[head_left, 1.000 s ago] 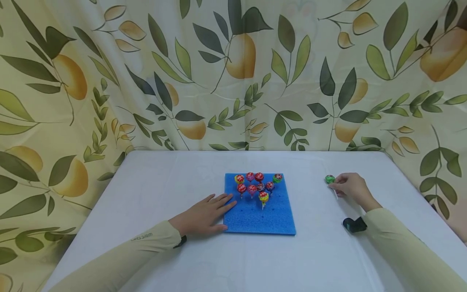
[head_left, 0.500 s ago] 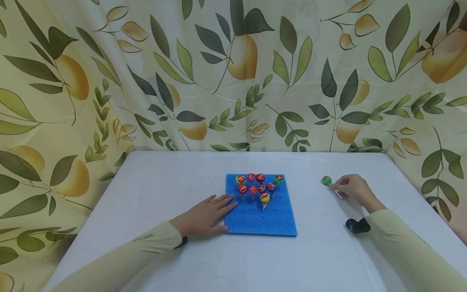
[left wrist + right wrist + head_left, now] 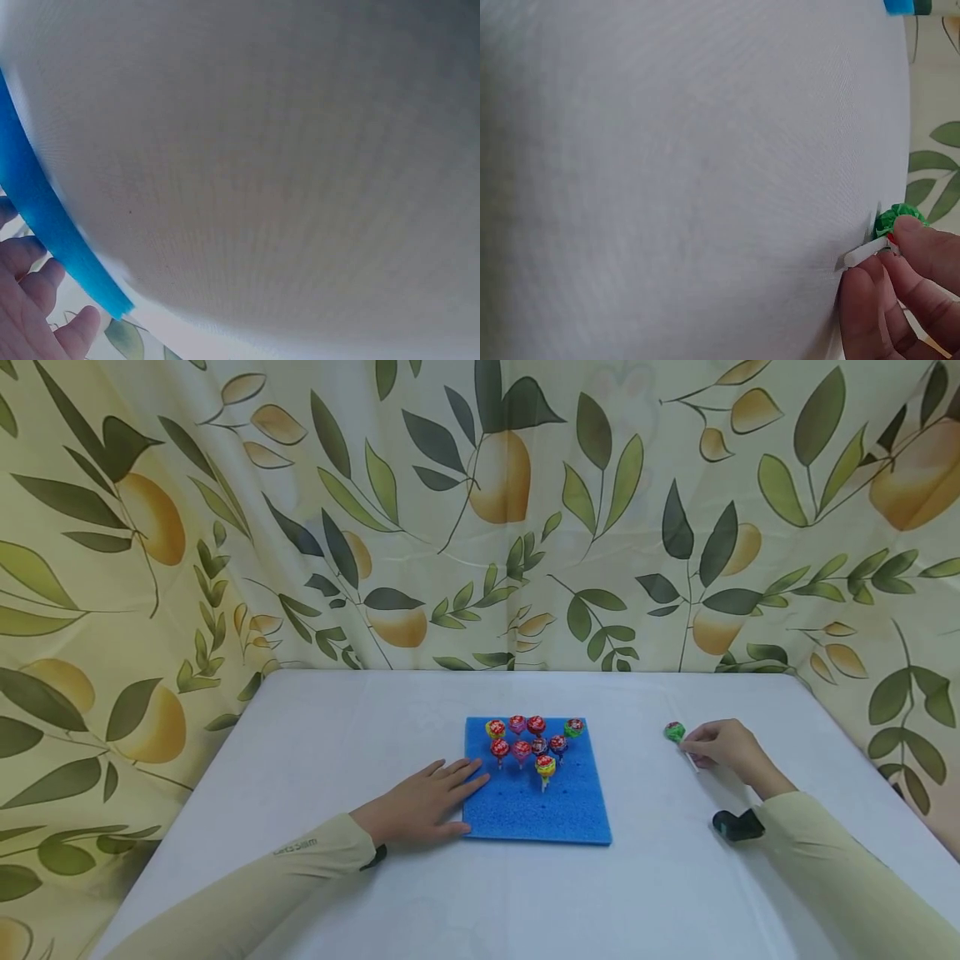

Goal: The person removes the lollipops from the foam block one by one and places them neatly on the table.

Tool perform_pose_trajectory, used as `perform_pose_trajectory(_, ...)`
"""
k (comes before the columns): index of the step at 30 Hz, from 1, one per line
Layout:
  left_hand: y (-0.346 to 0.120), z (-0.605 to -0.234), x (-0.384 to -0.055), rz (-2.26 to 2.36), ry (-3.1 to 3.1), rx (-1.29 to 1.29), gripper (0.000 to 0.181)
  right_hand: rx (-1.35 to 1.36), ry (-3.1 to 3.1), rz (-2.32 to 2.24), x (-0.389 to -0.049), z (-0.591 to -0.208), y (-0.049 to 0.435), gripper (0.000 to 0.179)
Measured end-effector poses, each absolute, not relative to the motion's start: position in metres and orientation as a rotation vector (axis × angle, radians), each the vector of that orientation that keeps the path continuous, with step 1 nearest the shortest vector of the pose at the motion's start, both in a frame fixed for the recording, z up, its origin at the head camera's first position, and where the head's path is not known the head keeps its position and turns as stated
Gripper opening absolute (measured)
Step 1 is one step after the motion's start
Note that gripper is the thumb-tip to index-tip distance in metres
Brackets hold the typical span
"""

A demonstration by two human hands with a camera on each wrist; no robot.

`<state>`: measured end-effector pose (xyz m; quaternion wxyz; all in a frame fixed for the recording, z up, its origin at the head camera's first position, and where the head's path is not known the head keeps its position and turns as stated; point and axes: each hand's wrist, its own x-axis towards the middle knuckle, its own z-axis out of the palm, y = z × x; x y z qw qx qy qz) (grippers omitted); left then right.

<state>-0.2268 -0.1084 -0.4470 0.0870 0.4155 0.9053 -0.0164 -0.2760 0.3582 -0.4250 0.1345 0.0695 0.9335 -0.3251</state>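
My right hand [image 3: 726, 750] pinches a green-wrapped lollipop [image 3: 674, 732] by its white stick between thumb and fingers, at the right of the table. In the right wrist view, the green wrapper [image 3: 897, 217] shows past the thumb, and the stick's end [image 3: 859, 255] points toward the white cloth. My left hand [image 3: 422, 802] lies with spread fingers on the left edge of a blue foam board [image 3: 536, 818]. Several lollipops stand upright in the board's back half, among them a yellow one [image 3: 545, 766] in front and a green one [image 3: 573, 727] at the back right corner.
A white cloth [image 3: 360, 718] covers the table. Small holes show in the board's front half. A black strapped device [image 3: 738, 825] sits at my right wrist. Behind the table hangs a leaf-and-fruit patterned curtain [image 3: 465, 610].
The green lollipop in my right hand tilted a little to the left, then partly back, with the hand staying almost in place. My left hand and the board look the same.
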Motion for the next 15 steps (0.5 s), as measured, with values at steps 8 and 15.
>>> perform_pose_trajectory(8, -0.1085, -0.4472, -0.2265, -0.042, 2.704, 1.248, 0.074, 0.231, 2.690, -0.943, -0.2773, -0.4261, 0.3563, 0.033)
perform_pose_trajectory(15, -0.1087, -0.4466, -0.2262, -0.028, 2.698, 1.235, 0.074, 0.180, 2.682, -0.902, -0.2773, -0.4237, 0.3568, 0.036)
